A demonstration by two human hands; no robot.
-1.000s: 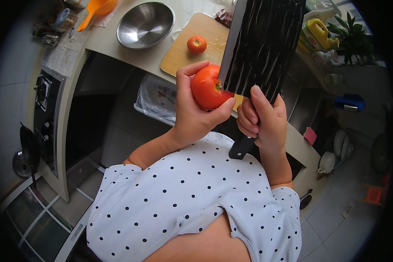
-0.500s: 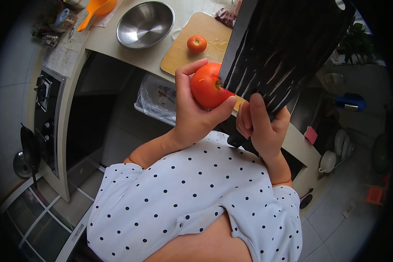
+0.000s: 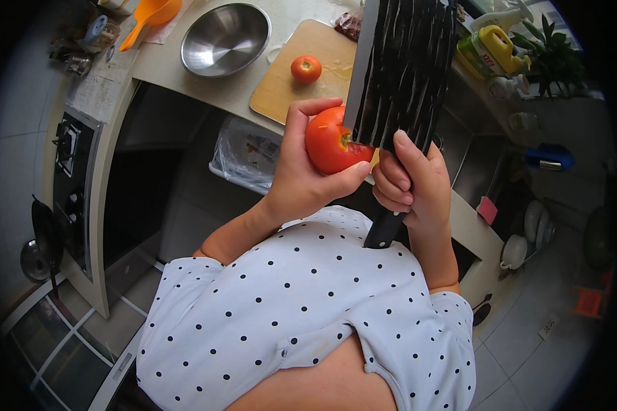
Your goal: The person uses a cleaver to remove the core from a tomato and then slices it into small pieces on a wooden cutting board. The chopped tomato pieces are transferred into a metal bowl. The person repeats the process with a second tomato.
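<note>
broad cleaver (image 3: 399,79) before cutting board (image 3: 322,44), steel bowl (image 3: 225,41) alongside

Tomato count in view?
2: a large tomato in the left hand, a smaller tomato on the cutting board. The cleaver may hide others.

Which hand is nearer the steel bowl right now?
Left. The left hand, gripping the larger tomato, is below and right of the steel bowl in view; the right hand, around the cleaver handle, is farther right.
</note>
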